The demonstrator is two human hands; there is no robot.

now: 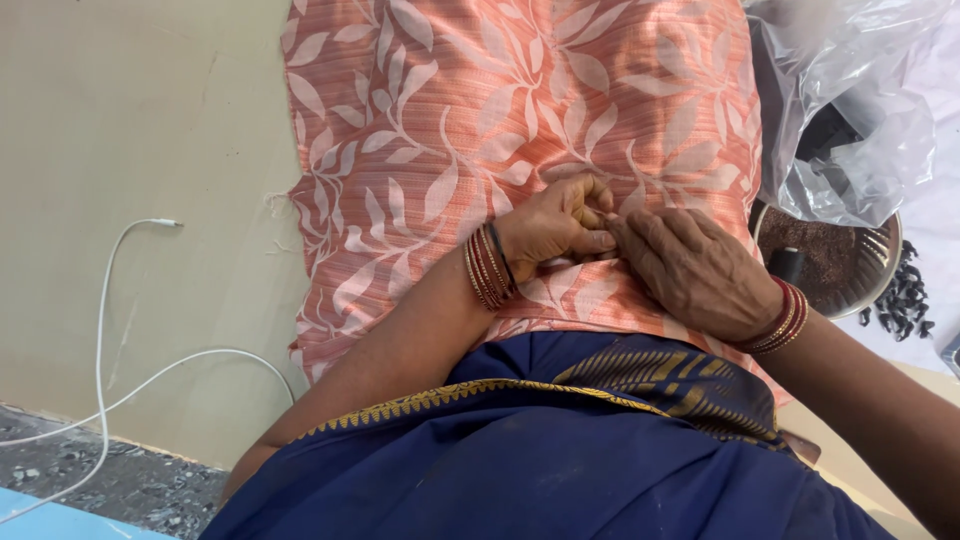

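Observation:
An orange-pink cloth (480, 110) with a pale leaf pattern lies spread over a beige floor in front of me. My left hand (555, 225) rests on it near its front edge, fingers curled and pinched together on something small that I cannot make out. My right hand (690, 270) lies just to its right, fingertips meeting those of the left hand at the same spot on the cloth. Both wrists wear red and gold bangles. A dark blue garment (540, 450) with a gold border covers my lap below the hands.
A white cable (105, 330) curves over the beige floor (140, 130) at the left. At the right sits a round metal dish (880, 265) holding dark grains, a crumpled clear plastic bag (850, 90) above it, and small black pieces (905, 305) scattered beside it.

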